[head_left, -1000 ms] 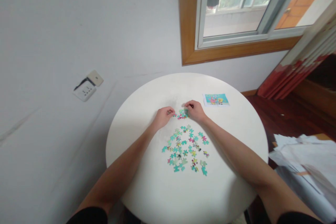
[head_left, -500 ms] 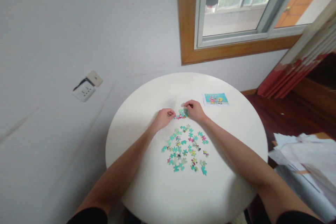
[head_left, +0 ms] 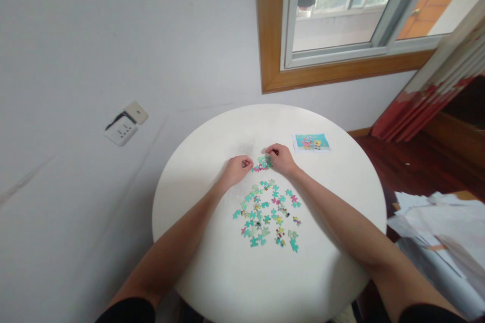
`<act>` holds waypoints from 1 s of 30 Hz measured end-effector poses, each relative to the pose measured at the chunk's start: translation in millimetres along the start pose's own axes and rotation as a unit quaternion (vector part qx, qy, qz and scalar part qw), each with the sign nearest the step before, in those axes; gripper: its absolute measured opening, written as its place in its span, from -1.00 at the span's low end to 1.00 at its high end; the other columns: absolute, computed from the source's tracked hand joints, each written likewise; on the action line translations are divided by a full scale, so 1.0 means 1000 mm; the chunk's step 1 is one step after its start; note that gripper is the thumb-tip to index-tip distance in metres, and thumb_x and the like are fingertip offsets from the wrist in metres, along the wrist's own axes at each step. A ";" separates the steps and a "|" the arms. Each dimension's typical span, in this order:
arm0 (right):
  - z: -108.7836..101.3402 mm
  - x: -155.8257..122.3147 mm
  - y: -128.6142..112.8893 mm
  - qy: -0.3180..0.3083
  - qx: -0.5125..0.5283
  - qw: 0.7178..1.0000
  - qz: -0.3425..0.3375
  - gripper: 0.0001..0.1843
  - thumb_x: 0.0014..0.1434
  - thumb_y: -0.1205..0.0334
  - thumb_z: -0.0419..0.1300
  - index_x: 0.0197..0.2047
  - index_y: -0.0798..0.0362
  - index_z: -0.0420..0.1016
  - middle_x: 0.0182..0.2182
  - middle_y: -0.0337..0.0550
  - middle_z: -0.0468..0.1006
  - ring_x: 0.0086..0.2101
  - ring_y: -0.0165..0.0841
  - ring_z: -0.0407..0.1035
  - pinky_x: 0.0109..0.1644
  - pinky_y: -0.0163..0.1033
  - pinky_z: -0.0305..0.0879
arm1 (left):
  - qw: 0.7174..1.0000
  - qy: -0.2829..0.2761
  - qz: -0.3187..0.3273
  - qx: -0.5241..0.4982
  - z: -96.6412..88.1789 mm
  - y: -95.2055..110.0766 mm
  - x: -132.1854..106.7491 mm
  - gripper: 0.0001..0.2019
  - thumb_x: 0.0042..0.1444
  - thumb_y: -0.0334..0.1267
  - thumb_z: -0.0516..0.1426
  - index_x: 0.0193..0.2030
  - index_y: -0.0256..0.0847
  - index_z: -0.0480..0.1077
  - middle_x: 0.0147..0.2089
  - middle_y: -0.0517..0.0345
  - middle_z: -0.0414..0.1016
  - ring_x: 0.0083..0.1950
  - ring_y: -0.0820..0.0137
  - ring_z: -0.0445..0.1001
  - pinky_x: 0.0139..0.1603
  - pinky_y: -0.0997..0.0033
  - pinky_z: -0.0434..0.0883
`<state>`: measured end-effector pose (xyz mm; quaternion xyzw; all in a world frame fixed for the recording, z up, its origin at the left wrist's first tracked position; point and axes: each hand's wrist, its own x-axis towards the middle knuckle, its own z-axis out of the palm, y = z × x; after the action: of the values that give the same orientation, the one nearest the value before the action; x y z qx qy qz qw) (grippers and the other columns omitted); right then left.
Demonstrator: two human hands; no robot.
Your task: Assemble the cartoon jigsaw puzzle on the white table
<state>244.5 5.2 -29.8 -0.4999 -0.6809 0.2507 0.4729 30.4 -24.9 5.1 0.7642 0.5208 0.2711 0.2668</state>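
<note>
A small joined patch of jigsaw puzzle point(head_left: 262, 164), teal with pink, lies on the round white table point(head_left: 212, 136). At its left edge is my left hand point(head_left: 239, 167), thumb and fingers pinched together; whatever they hold is too small to make out. My right hand point(head_left: 281, 158) rests over the patch's right side with curled fingers, and its fingertips reach the top edge; I cannot see what is in them. Closer to me, many loose jigsaw pieces point(head_left: 265, 205) in teal, pale green, pink and yellow are spread between my forearms.
A picture card point(head_left: 311, 143) with cartoon figures lies at the table's back right. Behind the table are a wall with a socket point(head_left: 122, 130) and a wood-framed window point(head_left: 273, 82). Papers point(head_left: 447, 222) are piled to the right, below a red and cream curtain point(head_left: 407, 111).
Almost nothing differs. Both hands stay at the joined patch, and the loose pieces lie as before.
</note>
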 end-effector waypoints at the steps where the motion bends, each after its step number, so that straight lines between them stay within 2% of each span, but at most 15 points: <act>1: 0.000 0.000 0.000 0.001 0.000 1.000 0.000 -0.71 0.07 0.43 0.05 -0.33 0.07 0.61 -0.38 -0.14 0.60 -0.35 -0.34 0.42 -0.13 -0.21 0.34 | 1.000 0.002 -0.002 -0.005 0.000 0.001 0.000 -0.87 0.08 -0.27 0.15 -0.35 -0.21 0.53 -0.35 0.14 0.60 -0.31 0.38 0.51 -0.23 0.44 0.39; 8: 0.000 0.000 0.000 0.000 0.002 1.000 -0.002 -0.72 0.07 0.43 0.05 -0.33 0.08 0.61 -0.36 -0.13 0.60 -0.36 -0.34 0.41 -0.14 -0.22 0.34 | 1.000 0.002 0.001 -0.002 0.001 0.003 -0.002 -0.89 0.09 -0.27 0.17 -0.32 -0.21 0.53 -0.33 0.14 0.59 -0.31 0.38 0.48 -0.21 0.42 0.39; 14: -0.001 0.000 0.000 -0.004 0.000 1.000 -0.004 -0.70 0.07 0.44 0.05 -0.32 0.08 0.61 -0.37 -0.15 0.60 -0.35 -0.35 0.42 -0.14 -0.23 0.34 | 0.999 -0.016 0.040 0.026 0.002 0.003 -0.004 -0.78 0.01 -0.18 0.31 -0.20 -0.19 0.57 -0.18 0.10 0.58 -0.21 0.34 0.49 -0.09 0.36 0.41; 21: 0.000 0.000 0.001 -0.008 -0.003 1.000 -0.008 -0.70 0.08 0.45 0.05 -0.31 0.08 0.62 -0.38 -0.15 0.58 -0.36 -0.34 0.40 -0.15 -0.22 0.33 | 0.997 -0.002 0.056 0.045 0.006 0.000 -0.003 -0.87 0.07 -0.23 0.29 -0.24 -0.17 0.59 -0.22 0.11 0.57 -0.20 0.32 0.50 -0.10 0.36 0.39; 24: -0.001 -0.002 -0.004 -0.017 -0.034 0.999 -0.027 -0.69 0.09 0.47 0.04 -0.28 0.08 0.62 -0.33 -0.12 0.56 -0.31 -0.32 0.39 -0.10 -0.20 0.32 | 0.997 0.002 0.063 0.043 0.007 -0.002 -0.003 -0.87 0.07 -0.24 0.29 -0.24 -0.18 0.59 -0.22 0.11 0.57 -0.20 0.33 0.50 -0.11 0.36 0.38; 28: -0.005 -0.008 -0.015 -0.034 -0.131 0.987 -0.089 -0.68 0.14 0.47 0.08 -0.15 0.09 0.62 -0.18 -0.01 0.50 -0.11 -0.21 0.33 0.05 -0.14 0.26 | 0.997 0.004 0.067 0.046 0.007 -0.002 -0.003 -0.88 0.08 -0.25 0.29 -0.23 -0.18 0.58 -0.21 0.12 0.58 -0.20 0.34 0.50 -0.11 0.38 0.38; 30: -0.007 -0.011 -0.019 -0.045 -0.170 0.979 -0.099 -0.69 0.15 0.47 0.10 -0.12 0.09 0.61 -0.15 0.02 0.48 -0.08 -0.18 0.29 0.06 -0.13 0.25 | 0.996 0.006 0.067 0.051 0.008 -0.003 -0.003 -0.88 0.08 -0.25 0.29 -0.24 -0.18 0.58 -0.20 0.12 0.58 -0.20 0.34 0.50 -0.11 0.38 0.38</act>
<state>243.2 -13.1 -15.4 -0.4912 -0.7803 0.1056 0.3725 33.0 -28.0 -2.6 0.8081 0.4833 0.2665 0.2058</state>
